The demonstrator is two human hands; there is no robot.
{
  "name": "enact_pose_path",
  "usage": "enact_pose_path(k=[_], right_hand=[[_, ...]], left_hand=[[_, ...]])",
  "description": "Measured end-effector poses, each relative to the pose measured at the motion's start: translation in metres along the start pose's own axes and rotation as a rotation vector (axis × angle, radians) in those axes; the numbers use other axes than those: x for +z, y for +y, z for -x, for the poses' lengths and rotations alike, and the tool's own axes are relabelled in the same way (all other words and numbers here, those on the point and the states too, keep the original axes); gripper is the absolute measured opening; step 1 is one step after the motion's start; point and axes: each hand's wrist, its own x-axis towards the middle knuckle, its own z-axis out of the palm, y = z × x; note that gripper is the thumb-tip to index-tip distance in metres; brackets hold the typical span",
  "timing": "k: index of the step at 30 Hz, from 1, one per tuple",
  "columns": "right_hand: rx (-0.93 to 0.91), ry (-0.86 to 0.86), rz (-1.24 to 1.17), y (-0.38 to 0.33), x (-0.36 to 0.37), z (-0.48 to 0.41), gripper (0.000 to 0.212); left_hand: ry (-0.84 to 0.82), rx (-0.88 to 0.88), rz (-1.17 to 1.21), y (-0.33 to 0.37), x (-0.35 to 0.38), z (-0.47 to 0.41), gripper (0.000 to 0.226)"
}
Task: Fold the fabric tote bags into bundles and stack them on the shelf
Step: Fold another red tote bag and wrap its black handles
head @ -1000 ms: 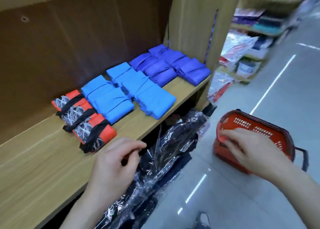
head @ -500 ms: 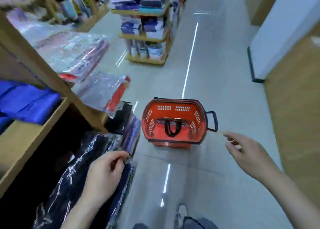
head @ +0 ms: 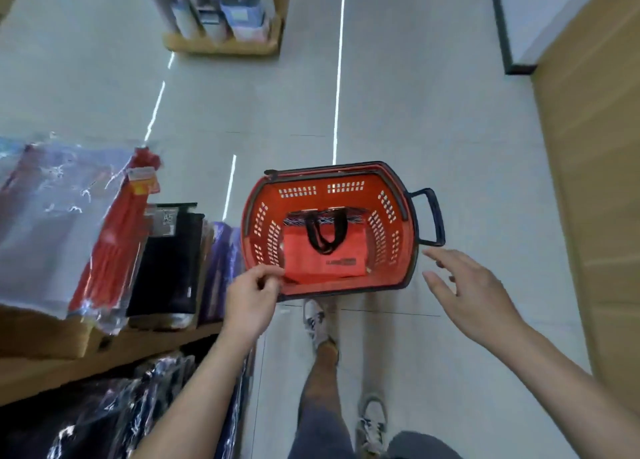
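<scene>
An orange fabric tote bag (head: 325, 257) with black handles lies flat inside a red plastic shopping basket (head: 388, 212) on the floor. My left hand (head: 251, 297) hangs over the basket's near-left rim, its curled fingertips at the bag's near-left corner; whether they pinch the fabric is unclear. My right hand (head: 471, 295) hovers beside the basket's right side with fingers spread, holding nothing, just below the basket's dark side handle (head: 431, 217).
A wooden shelf (head: 104, 347) at the left carries plastic-wrapped packs (head: 65, 216) and a black packet (head: 169, 261); more wrapped dark goods (head: 114, 413) lie below it. My legs and sneakers (head: 318, 323) stand behind the basket. A wooden panel (head: 595, 181) lines the right; another display shelf (head: 221, 25) stands farther along the aisle.
The view swung from the shelf of folded bundles down to the basket on the floor. Both hands moved in toward the basket, the left one reaching the bag's corner.
</scene>
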Motion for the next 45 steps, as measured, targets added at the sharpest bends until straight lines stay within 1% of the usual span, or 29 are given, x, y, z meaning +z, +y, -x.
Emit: enact_pose_path(k=[3,6,9,12,14,17,20,21,22,23,24,25,27,28,29,30,32,33,34,35,36,37,38,39,40,41,42,43,45], right_hand=[[0.02,-0.053,0.061,0.015,0.04,-0.061,0.034],[0.076,-0.062,0.002,0.03,0.09,-0.126,0.033],[0.213,-0.034,-0.172,0.046,0.159,-0.199,0.028],[0.414,-0.02,-0.4,0.078,0.244,-0.275,0.024],[0.521,-0.047,-0.485,0.104,0.301,-0.318,0.031],[0.561,-0.116,-0.457,0.133,0.369,-0.372,0.049],[0.653,-0.181,-0.585,0.154,0.419,-0.412,0.068],[0.679,-0.183,-0.65,0.158,0.431,-0.419,0.067],[0.698,-0.179,-0.714,0.158,0.439,-0.424,0.058],[0.681,-0.16,-0.776,0.154,0.443,-0.424,0.041],[0.648,-0.144,-0.801,0.147,0.44,-0.419,0.02],[0.598,-0.146,-0.799,0.137,0.432,-0.411,0.005],[0.426,-0.238,-0.723,0.115,0.399,-0.392,0.016],[0.324,-0.317,-0.666,0.104,0.375,-0.381,0.016],[0.237,-0.399,-0.599,0.095,0.353,-0.372,0.014],[0.165,-0.473,-0.529,0.086,0.33,-0.363,0.013],[0.092,-0.584,-0.452,0.071,0.291,-0.346,0.013],[0.075,-0.587,-0.451,0.066,0.276,-0.34,0.013],[0.064,-0.539,-0.475,0.063,0.263,-0.335,0.012],[0.056,-0.407,-0.503,0.063,0.251,-0.331,0.012],[0.038,-0.222,-0.511,0.066,0.238,-0.329,0.014],[0.023,-0.042,-0.495,0.07,0.224,-0.328,0.025],[0.026,0.077,-0.48,0.076,0.21,-0.327,0.043],[0.058,0.113,-0.466,0.082,0.196,-0.326,0.066],[0.109,0.08,-0.436,0.088,0.183,-0.327,0.087],[0.134,0.011,-0.381,0.088,0.171,-0.328,0.1],[0.119,-0.067,-0.332,0.085,0.161,-0.332,0.104],[0.082,-0.127,-0.325,0.079,0.151,-0.338,0.099],[0.035,-0.157,-0.412,0.055,0.131,-0.346,0.076]], left_hand=[[-0.061,-0.065,-0.037,-0.024,0.028,-0.078,0.025],[-0.108,-0.099,-0.091,-0.051,0.061,-0.146,0.021],[-0.184,-0.119,-0.135,-0.076,0.099,-0.21,0.024],[-0.233,-0.166,-0.097,-0.115,0.145,-0.269,0.026],[-0.249,-0.188,-0.082,-0.142,0.176,-0.301,0.023],[-0.28,-0.201,-0.062,-0.172,0.217,-0.337,0.021],[-0.281,-0.245,-0.038,-0.195,0.248,-0.37,0.023],[-0.276,-0.267,-0.025,-0.2,0.256,-0.379,0.024],[-0.266,-0.279,-0.026,-0.203,0.261,-0.388,0.026],[-0.261,-0.278,-0.035,-0.205,0.264,-0.394,0.031],[-0.258,-0.252,-0.06,-0.206,0.266,-0.396,0.042],[-0.241,-0.178,-0.135,-0.205,0.266,-0.396,0.058],[-0.219,0.02,-0.384,-0.196,0.264,-0.391,0.094],[-0.219,0.087,-0.484,-0.187,0.261,-0.387,0.103],[-0.216,0.123,-0.563,-0.176,0.256,-0.383,0.105],[-0.196,0.143,-0.617,-0.164,0.251,-0.381,0.1],[-0.104,0.2,-0.686,-0.139,0.239,-0.378,0.069],[-0.068,0.229,-0.712,-0.129,0.233,-0.378,0.051],[-0.056,0.257,-0.735,-0.12,0.226,-0.378,0.036],[-0.069,0.281,-0.744,-0.112,0.218,-0.377,0.027],[-0.093,0.301,-0.72,-0.104,0.207,-0.376,0.022],[-0.112,0.328,-0.658,-0.097,0.194,-0.374,0.019],[-0.122,0.368,-0.581,-0.09,0.179,-0.37,0.016],[-0.119,0.42,-0.514,-0.083,0.162,-0.366,0.014],[-0.122,0.478,-0.469,-0.074,0.144,-0.36,0.014],[-0.134,0.534,-0.435,-0.063,0.127,-0.352,0.017],[-0.157,0.581,-0.405,-0.05,0.109,-0.343,0.018],[-0.185,0.615,-0.385,-0.037,0.093,-0.334,0.016],[-0.233,0.662,-0.356,-0.012,0.063,-0.317,0.013]])
